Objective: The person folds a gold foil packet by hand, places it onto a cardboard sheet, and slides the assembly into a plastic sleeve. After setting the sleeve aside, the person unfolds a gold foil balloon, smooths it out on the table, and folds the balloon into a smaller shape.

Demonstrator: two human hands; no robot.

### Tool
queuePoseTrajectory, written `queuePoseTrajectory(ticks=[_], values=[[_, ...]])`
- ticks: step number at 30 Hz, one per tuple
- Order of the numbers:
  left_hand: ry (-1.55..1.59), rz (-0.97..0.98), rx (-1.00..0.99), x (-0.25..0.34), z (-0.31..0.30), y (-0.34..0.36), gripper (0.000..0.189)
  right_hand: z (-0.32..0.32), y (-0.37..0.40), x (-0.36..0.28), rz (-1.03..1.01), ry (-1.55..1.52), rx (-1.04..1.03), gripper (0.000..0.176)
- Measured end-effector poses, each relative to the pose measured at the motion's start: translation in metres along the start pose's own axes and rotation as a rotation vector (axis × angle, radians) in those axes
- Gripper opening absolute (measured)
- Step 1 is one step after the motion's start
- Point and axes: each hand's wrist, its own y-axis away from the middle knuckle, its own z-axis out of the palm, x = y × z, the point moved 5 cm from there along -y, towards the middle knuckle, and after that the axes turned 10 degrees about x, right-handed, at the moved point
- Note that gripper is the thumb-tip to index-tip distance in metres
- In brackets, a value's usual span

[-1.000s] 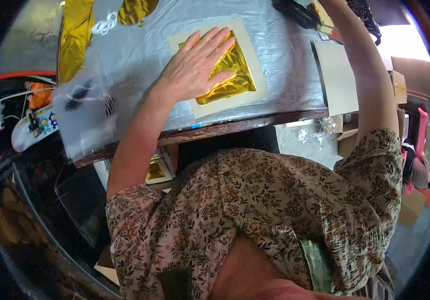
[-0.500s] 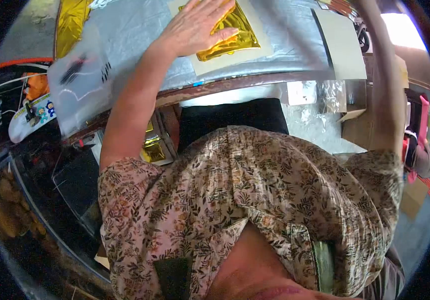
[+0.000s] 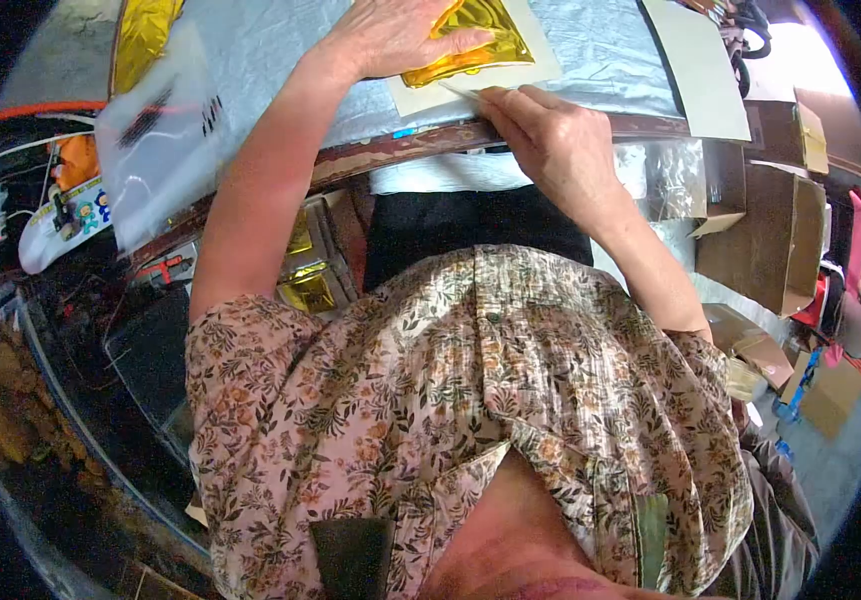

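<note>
My left hand (image 3: pixel 395 38) lies flat with its fingers spread over a shiny gold foil piece (image 3: pixel 495 45) at the top of the view; its fingertips run out of frame. Under the foil is a cream card sheet (image 3: pixel 546 66). My right hand (image 3: pixel 560 140) is at the table's front edge, thumb and fingers pinched on a thin pale pointed tool (image 3: pixel 460 91). The tip of this tool is by the card's front border, just below the foil.
A silvery cloth covers the table (image 3: pixel 610 60). Gold foil (image 3: pixel 147 45) and a clear plastic sheet (image 3: pixel 165 150) lie left. A pale board (image 3: pixel 705 80) is at right, with open cardboard boxes (image 3: pixel 765 235) beyond it. Foil pieces (image 3: pixel 308 288) sit below the table.
My right hand has come down from the upper right to the card's front edge, and the thin tool now shows in it. My left hand stays on the foil, slightly higher in view.
</note>
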Motion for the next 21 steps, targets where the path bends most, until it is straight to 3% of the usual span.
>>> queuePoseTrajectory(ticks=[6, 11, 14, 21], values=[[0.012, 0.020, 0.023, -0.003, 0.004, 0.001, 0.088, 0.006, -0.004, 0.000, 0.007, 0.005, 0.003, 0.016], [-0.115, 0.127, 0.156, -0.014, 0.021, 0.003, 0.094, 0.010, -0.002, 0.001, 0.008, 0.017, 0.018, 0.015], [-0.030, 0.012, 0.028, 0.001, 0.002, 0.000, 0.099, 0.012, -0.002, 0.001, 0.003, 0.023, 0.048, 0.014], [-0.022, 0.039, 0.065, 0.003, 0.002, 0.001, 0.101, 0.018, -0.005, -0.004, -0.012, 0.091, 0.042, 0.012]])
